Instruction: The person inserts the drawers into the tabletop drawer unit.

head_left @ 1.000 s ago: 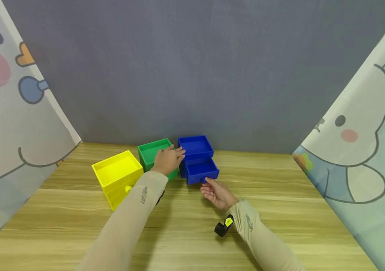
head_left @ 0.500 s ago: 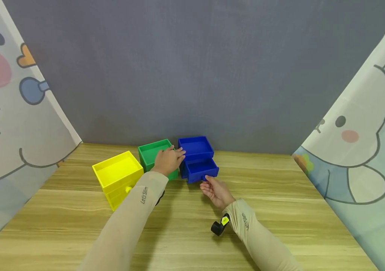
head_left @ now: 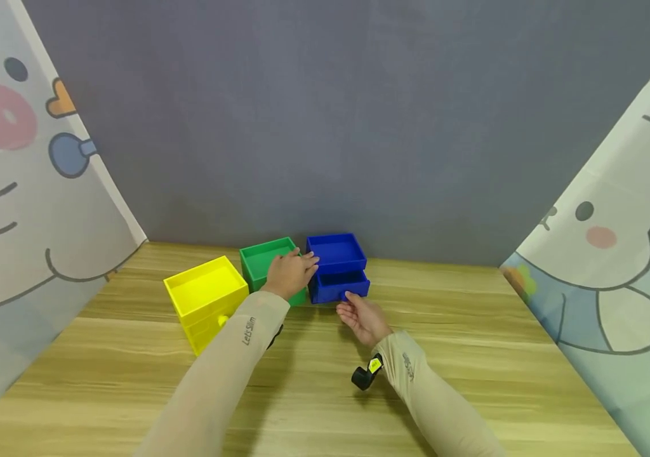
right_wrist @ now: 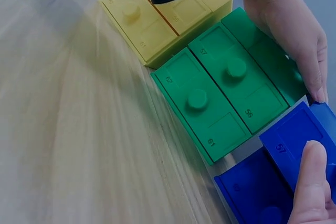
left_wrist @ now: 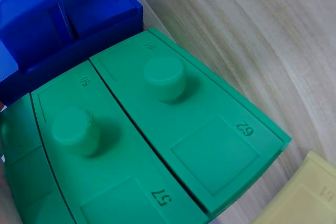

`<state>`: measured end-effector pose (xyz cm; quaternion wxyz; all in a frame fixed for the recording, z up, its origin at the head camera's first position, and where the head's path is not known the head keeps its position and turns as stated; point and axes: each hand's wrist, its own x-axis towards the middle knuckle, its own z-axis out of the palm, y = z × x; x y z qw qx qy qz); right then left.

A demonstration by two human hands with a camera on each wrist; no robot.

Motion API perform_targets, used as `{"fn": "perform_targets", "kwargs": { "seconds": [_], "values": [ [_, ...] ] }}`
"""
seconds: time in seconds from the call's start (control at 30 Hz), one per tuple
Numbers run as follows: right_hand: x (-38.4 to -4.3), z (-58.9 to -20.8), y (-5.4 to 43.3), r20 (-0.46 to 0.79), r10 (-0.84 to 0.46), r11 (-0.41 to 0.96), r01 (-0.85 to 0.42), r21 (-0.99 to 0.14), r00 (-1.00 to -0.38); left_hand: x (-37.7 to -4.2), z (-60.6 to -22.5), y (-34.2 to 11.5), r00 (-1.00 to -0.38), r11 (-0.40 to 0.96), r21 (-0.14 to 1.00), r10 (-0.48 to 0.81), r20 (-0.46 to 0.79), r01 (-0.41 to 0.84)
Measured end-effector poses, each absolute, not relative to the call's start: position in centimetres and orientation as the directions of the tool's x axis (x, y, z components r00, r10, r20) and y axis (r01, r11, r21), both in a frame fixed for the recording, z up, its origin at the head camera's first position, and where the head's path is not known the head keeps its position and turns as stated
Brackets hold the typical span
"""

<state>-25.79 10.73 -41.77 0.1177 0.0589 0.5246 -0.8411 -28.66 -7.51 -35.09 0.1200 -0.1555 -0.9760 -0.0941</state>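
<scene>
A small blue drawer cabinet stands by the back wall, its upper drawer pulled partly out. My right hand is in front of that drawer, its extended thumb pressing at the knob and the other fingers bent loosely below. Over the green cabinet reaches my left hand, fingers extended so that their tips rest at the blue cabinet's left rim. Two round knobs show on the green drawer fronts in the left wrist view. The bottom blue drawer is closed.
A yellow drawer cabinet stands turned at the left, beside the green one. Behind them rises a grey wall, with printed cartoon panels on both sides. A black wrist camera hangs below my right wrist above the wooden table.
The upper blue drawer has slid further into its cabinet, my right hand moving forward with it. My left hand stays at the blue rim. The head view has shifted slightly.
</scene>
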Motion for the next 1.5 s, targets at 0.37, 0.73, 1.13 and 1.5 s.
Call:
{"fn": "perform_targets", "kwargs": {
  "seconds": [0.37,0.73,1.13,1.5],
  "values": [
    [-26.9,-41.8,9.6,-0.206,-0.110,-0.453,0.234,-0.860,-0.972,-29.0,-35.5,-7.6,-0.935,0.943,0.158,0.249,0.251,0.294],
    [-27.7,-41.9,9.4,-0.231,-0.078,-0.458,0.241,-0.856,-0.970,-28.6,-35.6,-7.6,-0.926,0.937,0.156,0.265,0.268,0.313],
    [-28.0,-41.9,9.4,-0.208,-0.075,-0.478,0.219,-0.851,-0.975,-28.6,-35.5,-7.3,-0.919,0.937,0.151,0.263,0.293,0.316],
    [-28.3,-41.7,9.3,-0.208,-0.079,-0.476,0.220,-0.852,-0.975,-28.5,-35.6,-7.3,-0.920,0.938,0.152,0.257,0.297,0.311]
  ]
}}
